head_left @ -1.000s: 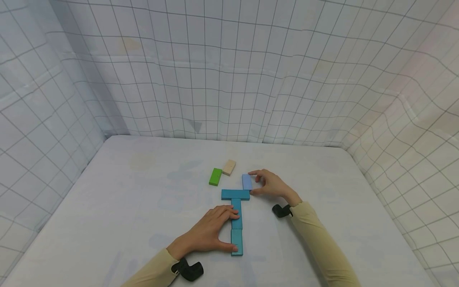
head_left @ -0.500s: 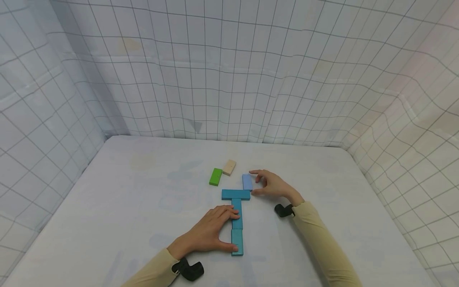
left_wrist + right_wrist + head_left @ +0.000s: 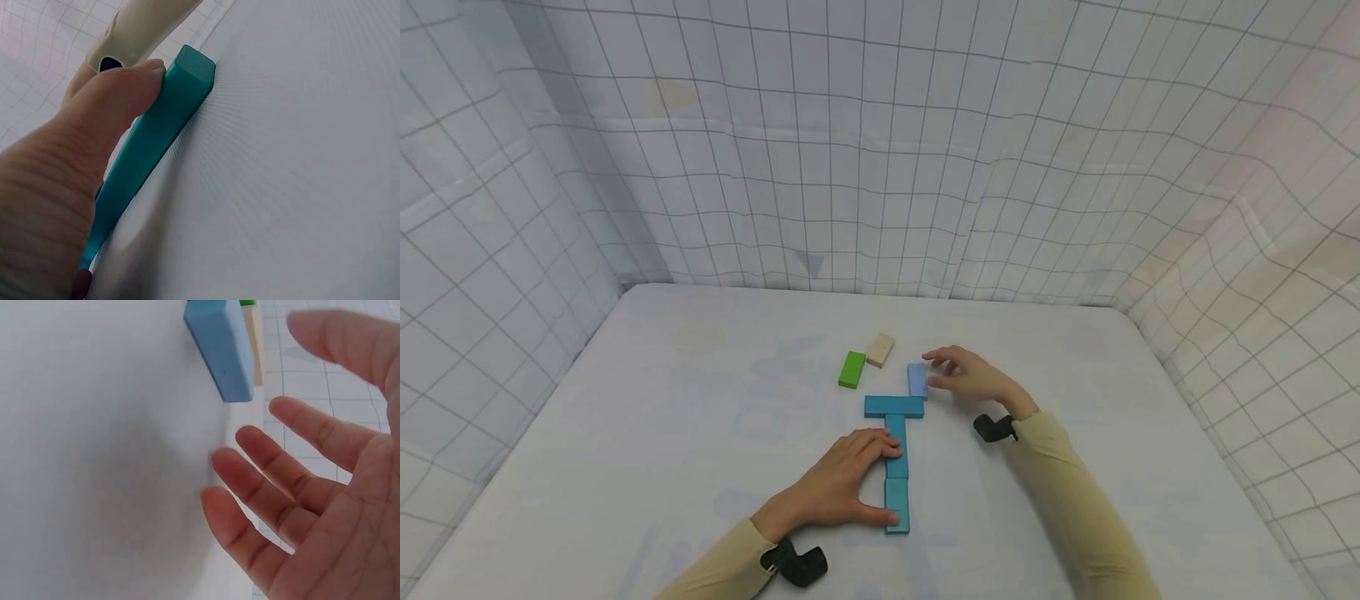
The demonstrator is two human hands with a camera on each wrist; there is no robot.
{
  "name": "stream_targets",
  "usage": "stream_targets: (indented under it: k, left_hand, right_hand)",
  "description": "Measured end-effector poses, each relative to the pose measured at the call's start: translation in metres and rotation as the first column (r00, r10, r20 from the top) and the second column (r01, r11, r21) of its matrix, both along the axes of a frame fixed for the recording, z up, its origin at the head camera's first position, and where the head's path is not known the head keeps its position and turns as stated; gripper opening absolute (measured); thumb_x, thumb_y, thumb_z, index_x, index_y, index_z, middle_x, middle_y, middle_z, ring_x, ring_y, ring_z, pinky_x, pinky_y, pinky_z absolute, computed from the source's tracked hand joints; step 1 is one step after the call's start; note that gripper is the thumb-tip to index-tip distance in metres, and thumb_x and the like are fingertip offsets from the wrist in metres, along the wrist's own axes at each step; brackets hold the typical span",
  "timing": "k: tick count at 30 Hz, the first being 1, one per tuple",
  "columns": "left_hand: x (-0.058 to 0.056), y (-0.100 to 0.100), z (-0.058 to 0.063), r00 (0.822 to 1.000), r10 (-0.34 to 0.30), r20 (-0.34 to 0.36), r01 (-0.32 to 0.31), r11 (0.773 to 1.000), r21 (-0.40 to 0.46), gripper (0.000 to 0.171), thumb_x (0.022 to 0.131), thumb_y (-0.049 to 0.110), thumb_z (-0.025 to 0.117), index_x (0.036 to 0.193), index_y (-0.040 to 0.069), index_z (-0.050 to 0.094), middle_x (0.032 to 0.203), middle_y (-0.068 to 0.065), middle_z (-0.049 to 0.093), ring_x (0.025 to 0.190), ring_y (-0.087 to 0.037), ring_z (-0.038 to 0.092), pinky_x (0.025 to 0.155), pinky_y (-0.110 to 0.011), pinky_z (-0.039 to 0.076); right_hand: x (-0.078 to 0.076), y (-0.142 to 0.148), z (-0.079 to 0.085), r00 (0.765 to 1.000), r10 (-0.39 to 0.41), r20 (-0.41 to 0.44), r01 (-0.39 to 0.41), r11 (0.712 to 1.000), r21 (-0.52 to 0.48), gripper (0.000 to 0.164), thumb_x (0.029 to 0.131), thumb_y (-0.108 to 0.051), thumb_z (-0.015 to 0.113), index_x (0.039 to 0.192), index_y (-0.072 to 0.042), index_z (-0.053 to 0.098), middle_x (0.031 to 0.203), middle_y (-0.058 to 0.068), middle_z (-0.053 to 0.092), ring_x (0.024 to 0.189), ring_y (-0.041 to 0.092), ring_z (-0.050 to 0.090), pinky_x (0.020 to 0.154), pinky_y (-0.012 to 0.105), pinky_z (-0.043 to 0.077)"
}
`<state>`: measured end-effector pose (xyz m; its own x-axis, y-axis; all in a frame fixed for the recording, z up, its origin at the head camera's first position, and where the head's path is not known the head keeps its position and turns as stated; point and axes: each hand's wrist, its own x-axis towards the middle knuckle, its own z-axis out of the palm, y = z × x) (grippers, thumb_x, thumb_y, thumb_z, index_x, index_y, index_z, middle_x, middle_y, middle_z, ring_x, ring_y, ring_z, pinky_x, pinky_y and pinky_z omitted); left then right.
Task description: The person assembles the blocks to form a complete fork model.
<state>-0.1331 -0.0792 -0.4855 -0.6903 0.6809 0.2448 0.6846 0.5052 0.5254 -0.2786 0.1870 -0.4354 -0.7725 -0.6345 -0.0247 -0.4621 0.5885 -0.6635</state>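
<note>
Three teal blocks lie flat on the table as a T: a crossbar block, then a middle block and a near block end to end below it. My left hand rests along the stem, thumb on the near block and fingertips on the middle one. Behind the crossbar's right end sits a light blue block, its near end by the bar. Beside it, my right hand hovers with loosely bent fingers; in the right wrist view its fingers are spread and hold nothing.
A green block and a plain wooden block lie close together behind the crossbar, left of the light blue one. White grid-patterned curtains enclose the white table at the back and sides.
My right hand has lifted a little and shifted away from the light blue block, its thumb moving back from the crossbar's end. The left hand and the blocks stay in place.
</note>
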Motion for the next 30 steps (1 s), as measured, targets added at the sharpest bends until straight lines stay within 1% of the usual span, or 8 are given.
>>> stream_targets:
  k: [5, 9, 12, 15, 17, 21, 25, 30]
  left_hand:
    - [0.0, 0.001, 0.002, 1.0, -0.002, 0.008, 0.002, 1.0, -0.001, 0.076, 0.076, 0.069, 0.062, 0.132, 0.019, 0.048, 0.141, 0.006, 0.038, 0.134, -0.015, 0.027, 0.106, -0.044, 0.028]
    - [0.0, 0.0, 0.002, 1.0, 0.002, 0.008, -0.002, 1.0, 0.001, 0.076, 0.076, 0.069, 0.063, 0.131, 0.019, 0.048, 0.14, 0.006, 0.038, 0.134, -0.014, 0.027, 0.106, -0.044, 0.028]
    - [0.0, 0.0, 0.002, 1.0, 0.0, 0.005, 0.0, 1.0, 0.006, 0.076, 0.076, 0.068, 0.064, 0.131, 0.019, 0.048, 0.14, 0.005, 0.039, 0.134, -0.014, 0.028, 0.105, -0.044, 0.029]
    - [0.0, 0.0, 0.002, 1.0, -0.006, -0.007, 0.006, 1.0, 0.014, 0.075, 0.076, 0.066, 0.065, 0.131, 0.018, 0.049, 0.14, 0.005, 0.039, 0.133, -0.015, 0.029, 0.105, -0.044, 0.03]
    - [0.0, 0.0, 0.001, 1.0, -0.005, -0.011, 0.006, 1.0, 0.018, 0.075, 0.076, 0.067, 0.065, 0.131, 0.018, 0.049, 0.14, 0.005, 0.039, 0.133, -0.015, 0.029, 0.104, -0.044, 0.03]
    - [-0.001, -0.001, 0.001, 1.0, -0.004, -0.01, 0.004, 1.0, 0.015, 0.075, 0.076, 0.067, 0.064, 0.131, 0.018, 0.048, 0.14, 0.005, 0.038, 0.134, -0.014, 0.028, 0.105, -0.044, 0.03]
    - [0.0, 0.0, 0.001, 1.0, -0.005, 0.006, 0.005, 1.0, 0.011, 0.075, 0.076, 0.067, 0.064, 0.131, 0.018, 0.048, 0.141, 0.005, 0.038, 0.134, -0.014, 0.027, 0.105, -0.045, 0.029]
    - [0.0, 0.0, 0.001, 1.0, -0.004, 0.007, 0.004, 1.0, 0.009, 0.075, 0.076, 0.067, 0.064, 0.131, 0.019, 0.048, 0.141, 0.005, 0.038, 0.134, -0.014, 0.027, 0.105, -0.045, 0.029]
  right_hand:
    - [-0.006, -0.013, 0.006, 0.997, -0.08, 0.012, 0.08, 0.997, -0.017, 0.039, 0.097, -0.029, 0.057, 0.128, -0.006, 0.058, 0.123, 0.011, 0.055, 0.106, 0.026, 0.053, 0.087, 0.043, 0.045]
    - [-0.012, -0.027, 0.011, 0.993, -0.116, -0.004, 0.116, 0.993, -0.007, 0.037, 0.096, -0.031, 0.056, 0.124, -0.008, 0.061, 0.121, 0.009, 0.058, 0.105, 0.025, 0.056, 0.085, 0.041, 0.047]
    - [-0.017, -0.038, 0.014, 0.992, -0.124, -0.019, 0.125, 0.992, 0.004, 0.036, 0.095, -0.031, 0.059, 0.123, -0.007, 0.063, 0.121, 0.01, 0.06, 0.103, 0.024, 0.059, 0.082, 0.038, 0.049]
    - [-0.02, -0.048, 0.02, 0.992, -0.122, -0.037, 0.123, 0.992, 0.015, 0.037, 0.094, -0.028, 0.062, 0.123, -0.005, 0.063, 0.123, 0.012, 0.06, 0.102, 0.025, 0.061, 0.081, 0.038, 0.051]
    - [-0.022, -0.054, 0.023, 0.992, -0.112, -0.05, 0.114, 0.993, 0.027, 0.039, 0.093, -0.026, 0.063, 0.124, -0.004, 0.062, 0.125, 0.014, 0.059, 0.104, 0.028, 0.061, 0.084, 0.04, 0.05]
    - [-0.026, -0.066, 0.025, 0.994, -0.098, -0.056, 0.103, 0.991, 0.082, 0.041, 0.091, -0.024, 0.066, 0.127, -0.006, 0.061, 0.129, 0.012, 0.057, 0.111, 0.032, 0.057, 0.089, 0.042, 0.047]
    - [-0.031, -0.076, 0.023, 0.995, -0.098, -0.034, 0.102, 0.985, 0.136, 0.047, 0.088, -0.026, 0.069, 0.131, -0.009, 0.058, 0.134, 0.009, 0.053, 0.115, 0.032, 0.054, 0.093, 0.04, 0.045]
    - [-0.035, -0.086, 0.021, 0.996, -0.093, 0.0, 0.092, 0.978, 0.188, 0.061, 0.084, -0.031, 0.073, 0.137, -0.009, 0.052, 0.139, 0.013, 0.047, 0.121, 0.03, 0.048, 0.098, 0.043, 0.041]
